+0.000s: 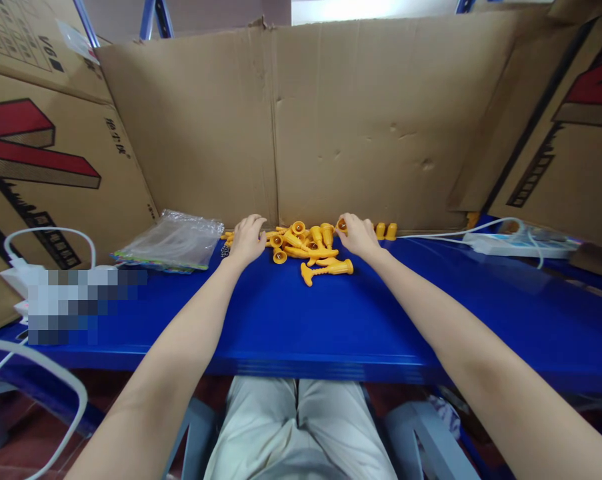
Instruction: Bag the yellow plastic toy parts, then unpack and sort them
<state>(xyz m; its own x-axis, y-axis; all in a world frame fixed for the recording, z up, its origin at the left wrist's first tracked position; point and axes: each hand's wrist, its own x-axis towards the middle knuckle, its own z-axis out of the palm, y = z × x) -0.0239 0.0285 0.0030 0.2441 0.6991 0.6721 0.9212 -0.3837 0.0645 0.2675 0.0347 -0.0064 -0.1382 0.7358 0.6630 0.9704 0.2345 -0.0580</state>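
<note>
A pile of yellow plastic parts (311, 250) lies on the blue table, mixing flared cups, ribbed sleeves and long curved pieces. My left hand (247, 241) rests over the pile's left end, thumb and fingers apart, with nothing visible between them. At the right side of the pile, my right hand (361, 235) pinches a yellow cup-shaped piece (342, 225) whose hollow end faces me. In front of the pile lies a yellow corkscrew-shaped piece (328, 269) with a handle at one end and a ribbed sleeve at the other. Two yellow caps (385, 231) stand just right of my right hand.
Cardboard walls (371, 120) enclose the back and sides of the blue table (301, 320). Clear plastic bags (173, 240) are stacked at left. A white power strip (523, 245) with a cable lies at right. More white plugs and cables (51, 230) are at far left.
</note>
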